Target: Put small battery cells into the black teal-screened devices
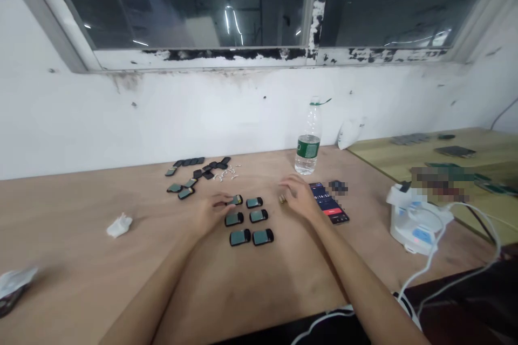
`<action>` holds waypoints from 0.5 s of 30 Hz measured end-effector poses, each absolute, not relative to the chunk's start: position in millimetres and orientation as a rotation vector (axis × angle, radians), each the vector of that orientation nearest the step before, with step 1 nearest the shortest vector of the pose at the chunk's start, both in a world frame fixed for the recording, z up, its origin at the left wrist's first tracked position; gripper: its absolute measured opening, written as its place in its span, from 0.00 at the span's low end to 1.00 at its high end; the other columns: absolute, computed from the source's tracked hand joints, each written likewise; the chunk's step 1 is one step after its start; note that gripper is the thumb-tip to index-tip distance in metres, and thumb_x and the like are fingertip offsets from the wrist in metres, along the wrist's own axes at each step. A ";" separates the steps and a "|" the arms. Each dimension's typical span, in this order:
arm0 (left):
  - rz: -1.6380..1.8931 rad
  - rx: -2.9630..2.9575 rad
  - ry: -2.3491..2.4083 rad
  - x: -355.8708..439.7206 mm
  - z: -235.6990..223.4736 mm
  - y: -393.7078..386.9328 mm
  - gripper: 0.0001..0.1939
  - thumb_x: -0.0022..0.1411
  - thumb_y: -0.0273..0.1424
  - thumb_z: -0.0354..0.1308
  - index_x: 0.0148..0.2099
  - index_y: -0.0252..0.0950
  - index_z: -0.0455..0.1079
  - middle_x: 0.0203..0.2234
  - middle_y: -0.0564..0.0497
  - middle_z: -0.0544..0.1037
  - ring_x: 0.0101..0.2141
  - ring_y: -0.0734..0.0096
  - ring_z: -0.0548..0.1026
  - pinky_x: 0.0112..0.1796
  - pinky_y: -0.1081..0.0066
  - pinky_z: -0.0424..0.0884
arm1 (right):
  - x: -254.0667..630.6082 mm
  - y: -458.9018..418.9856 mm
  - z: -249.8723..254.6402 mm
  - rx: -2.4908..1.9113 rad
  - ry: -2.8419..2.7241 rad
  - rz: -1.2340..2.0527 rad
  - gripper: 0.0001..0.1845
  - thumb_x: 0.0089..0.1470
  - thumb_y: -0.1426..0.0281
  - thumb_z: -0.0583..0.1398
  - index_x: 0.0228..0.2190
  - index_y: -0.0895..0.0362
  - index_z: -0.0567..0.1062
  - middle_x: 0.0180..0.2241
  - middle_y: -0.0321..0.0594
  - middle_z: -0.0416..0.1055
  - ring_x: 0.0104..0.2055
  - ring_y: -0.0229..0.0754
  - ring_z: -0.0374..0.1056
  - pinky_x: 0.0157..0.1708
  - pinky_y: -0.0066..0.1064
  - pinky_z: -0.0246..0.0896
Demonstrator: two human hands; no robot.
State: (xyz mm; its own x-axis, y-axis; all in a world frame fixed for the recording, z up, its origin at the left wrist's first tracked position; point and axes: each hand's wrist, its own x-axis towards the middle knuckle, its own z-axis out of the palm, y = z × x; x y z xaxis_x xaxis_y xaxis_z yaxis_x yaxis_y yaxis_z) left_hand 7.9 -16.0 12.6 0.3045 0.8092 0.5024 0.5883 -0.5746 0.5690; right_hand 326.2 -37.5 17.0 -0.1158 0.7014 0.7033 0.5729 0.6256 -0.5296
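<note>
Two columns of small black cases with grey-green panels (263, 236) lie in the middle of the table. My left hand (209, 214) has its thumb and fingers closed at the left edge of the far-left case (237, 200), which also shows a bit of yellow. To the right of the columns, my right hand (300, 198) hovers low with bent fingers. Small brass-coloured pieces (282, 199) show at its fingertips; whether they are gripped or lie on the table is unclear. Beside that hand lies a phone (332, 206) with a lit timer screen.
Behind my left hand are several black case parts (207, 168), more panelled cases (186, 193) and small white pieces (226, 173). A water bottle (307, 143) stands near the wall. Crumpled tissue (119, 225) lies left; a white device (416, 226) with cables stands right.
</note>
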 end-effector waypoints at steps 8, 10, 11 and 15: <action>0.904 2.157 1.255 -5.2 1.1 11.8 0.17 0.59 0.47 0.66 0.40 0.39 0.82 0.46 0.45 0.84 0.44 0.54 0.82 0.48 0.57 0.81 | 342.9 -31.6 4.2 -1.400 -2.139 0.237 0.20 0.54 0.77 0.60 0.47 0.53 0.81 0.52 0.45 0.78 0.58 0.53 0.67 0.60 0.49 0.55; 0.866 2.149 1.279 -8.8 0.9 12.1 0.18 0.58 0.47 0.66 0.42 0.40 0.82 0.46 0.45 0.84 0.44 0.54 0.82 0.48 0.57 0.80 | 340.9 -32.0 3.1 -1.418 -2.163 0.244 0.20 0.55 0.75 0.61 0.49 0.54 0.80 0.54 0.46 0.76 0.61 0.54 0.65 0.61 0.50 0.53; 0.841 2.160 1.295 -10.6 1.3 11.8 0.18 0.58 0.47 0.66 0.43 0.40 0.82 0.46 0.46 0.84 0.44 0.54 0.82 0.48 0.57 0.80 | 340.7 -31.7 2.3 -1.423 -2.165 0.244 0.20 0.55 0.74 0.62 0.50 0.54 0.80 0.55 0.47 0.76 0.62 0.54 0.64 0.62 0.51 0.52; 0.804 2.265 1.285 -15.4 5.3 9.4 0.19 0.59 0.46 0.67 0.46 0.40 0.82 0.42 0.46 0.85 0.41 0.54 0.82 0.43 0.59 0.81 | 343.1 -28.4 -3.8 -1.409 -2.157 0.248 0.17 0.55 0.73 0.63 0.47 0.55 0.81 0.56 0.48 0.75 0.63 0.55 0.62 0.63 0.54 0.50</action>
